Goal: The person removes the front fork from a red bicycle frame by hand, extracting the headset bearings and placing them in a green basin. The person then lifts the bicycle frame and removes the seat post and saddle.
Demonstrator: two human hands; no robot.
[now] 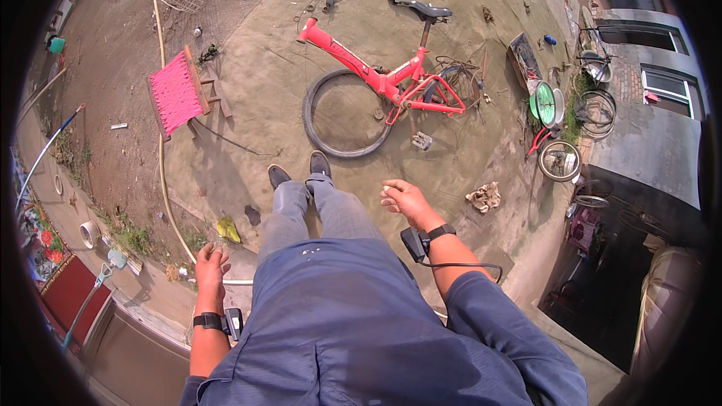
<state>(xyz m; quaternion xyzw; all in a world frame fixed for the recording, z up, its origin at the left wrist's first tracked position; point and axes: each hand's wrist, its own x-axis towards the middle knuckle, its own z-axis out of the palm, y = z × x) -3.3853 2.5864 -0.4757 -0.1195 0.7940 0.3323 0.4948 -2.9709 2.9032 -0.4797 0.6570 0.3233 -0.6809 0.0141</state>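
My left hand (212,265) hangs at my left side with its fingers loosely bent and apart, holding nothing that I can see. My right hand (406,201) is held out in front of my right hip, its fingers half curled; nothing in it can be made out. Beyond my feet a red bicycle frame (387,83) lies on the ground cloth, with a black saddle (429,9) on its seat post. A black-tyred wheel (310,113) lies by the frame's near side. A pedal (422,140) shows below the frame. Neither hand touches the bicycle.
To the left stands a stool with a pink woven seat (177,94), near a long pale hose (160,105). A crumpled rag (483,197) lies at the right. Farther right are a toolbox (523,59), a green basin (543,104) and a small wheel (559,161).
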